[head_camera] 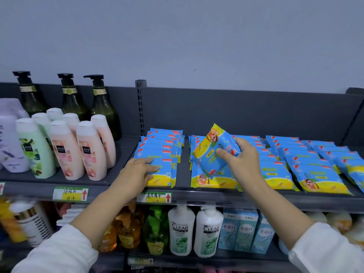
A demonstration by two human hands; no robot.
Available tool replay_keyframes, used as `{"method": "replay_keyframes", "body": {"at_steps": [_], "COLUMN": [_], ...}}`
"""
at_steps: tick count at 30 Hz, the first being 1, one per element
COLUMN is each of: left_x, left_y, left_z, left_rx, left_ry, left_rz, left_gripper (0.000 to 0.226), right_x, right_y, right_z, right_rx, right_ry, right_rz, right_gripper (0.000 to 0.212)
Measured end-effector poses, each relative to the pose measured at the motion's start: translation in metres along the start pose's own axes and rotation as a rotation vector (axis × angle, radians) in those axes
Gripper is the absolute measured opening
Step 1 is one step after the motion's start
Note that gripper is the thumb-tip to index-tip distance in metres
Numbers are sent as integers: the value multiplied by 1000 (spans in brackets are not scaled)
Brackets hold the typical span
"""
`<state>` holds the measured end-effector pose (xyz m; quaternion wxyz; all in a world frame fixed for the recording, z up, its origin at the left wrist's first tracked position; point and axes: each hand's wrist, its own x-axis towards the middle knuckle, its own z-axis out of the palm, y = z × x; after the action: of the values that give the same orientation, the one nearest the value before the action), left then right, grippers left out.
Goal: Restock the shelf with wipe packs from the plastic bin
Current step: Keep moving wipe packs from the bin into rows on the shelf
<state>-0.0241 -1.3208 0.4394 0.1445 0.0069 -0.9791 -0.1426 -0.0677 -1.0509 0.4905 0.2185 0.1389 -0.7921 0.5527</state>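
Above the second stack, the right hand (241, 156) grips a tilted wipe pack (215, 148); the left hand (137, 172) lies flat, fingers straight, on the leftmost stack (159, 154). More stacks (307, 166) line the shelf (197, 192), lotion bottles (78, 148) alongside.

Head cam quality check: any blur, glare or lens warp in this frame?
Head view: held wipe pack, left hand, right hand and shelf stacks sharp; lower-left bottles smeared by blur; wide-angle bows the shelf edge, dropping at right; light flat, bluish, no strong glare.
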Motion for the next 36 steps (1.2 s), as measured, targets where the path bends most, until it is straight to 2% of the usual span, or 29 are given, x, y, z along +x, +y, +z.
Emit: {"method": "replay_keyframes", "body": {"at_steps": [5,8,14,16,19,21,23,25,27,30,31,33,36], "left_x": [-3,-9,-11,-14,-16,-14,-13,-11,-12,-8,-6,-2,0], "left_y": [2,17,78,101,131,139,138,136,137,138,137,134,132], "left_z": [-6,-7,-17,-23,-26,-24,-24,-24,-26,-26,-25,-24,-17], "left_rx": [-115,-182,-377,-559,-1044,-1175,-979,-813,-763,-667,-698,-940,-1285], "left_ry": [57,234,334,325,117,77,126,177,188,259,276,271,178], "left_rz": [-9,44,120,88,-29,-61,16,119,168,153,125,12,-173], "left_gripper": [35,30,45,38,45,39,41,40,31,17,13,10,14], "right_x": [-4,-5,-12,-17,-27,-32,-32,-28,-23,-19,-19,-17,-12], "right_y": [-6,-7,-8,-9,-9,-12,-14,-19,-22,-27,-28,-24,-12], "right_z": [-5,-9,-11,-12,-12,-14,-20,-30,-35,-36,-36,-40,-48], "right_rx": [54,137,303,134,-238,-300,-252,-276,-337,-283,-242,-215,-289], "right_ry": [-7,-19,-54,-17,-41,-93,-125,-183,-241,-236,-221,-186,-200], "right_rz": [6,59,174,20,-386,-485,-458,-324,-235,-243,-228,-189,-128], "right_gripper": [19,17,19,23,11,23,30,43,60,68,68,62,58]}}
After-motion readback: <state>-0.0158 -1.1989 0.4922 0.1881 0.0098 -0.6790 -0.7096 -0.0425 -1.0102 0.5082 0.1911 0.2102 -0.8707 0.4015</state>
